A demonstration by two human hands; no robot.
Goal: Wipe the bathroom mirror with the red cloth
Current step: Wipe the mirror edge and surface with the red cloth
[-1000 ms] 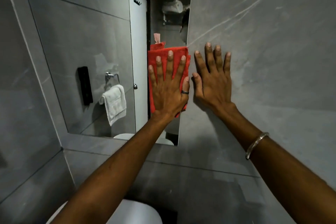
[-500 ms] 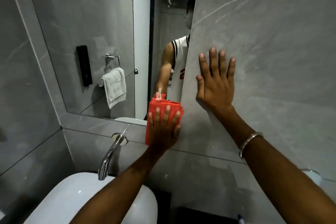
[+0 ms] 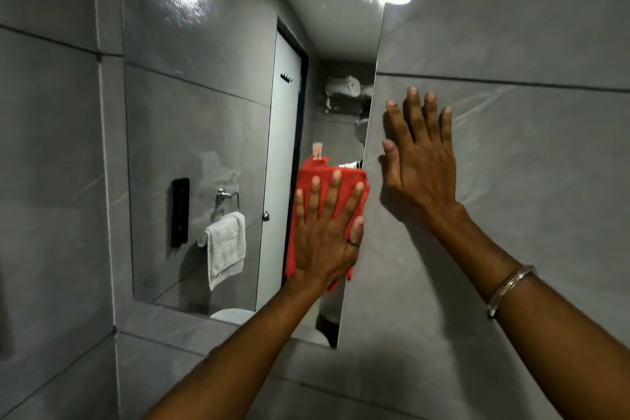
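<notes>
A left hand (image 3: 327, 235), fingers spread flat, is pressing a red cloth (image 3: 335, 181) against the mirror (image 3: 204, 112) near its right edge. The right hand (image 3: 421, 164) is lying open and empty, apparently resting on the grey wall tile (image 3: 528, 181) beside it.

The cloth (image 3: 344, 186) is solid red. The wall tiles (image 3: 511, 181) are grey with faint pale veining and dark grout lines. The mirror (image 3: 204, 95) reflects a white door, a white hand towel, a black rectangular fixture, and chrome fittings. The wrist bangle (image 3: 508, 288) is silver; the finger ring (image 3: 353, 242) is dark.
</notes>
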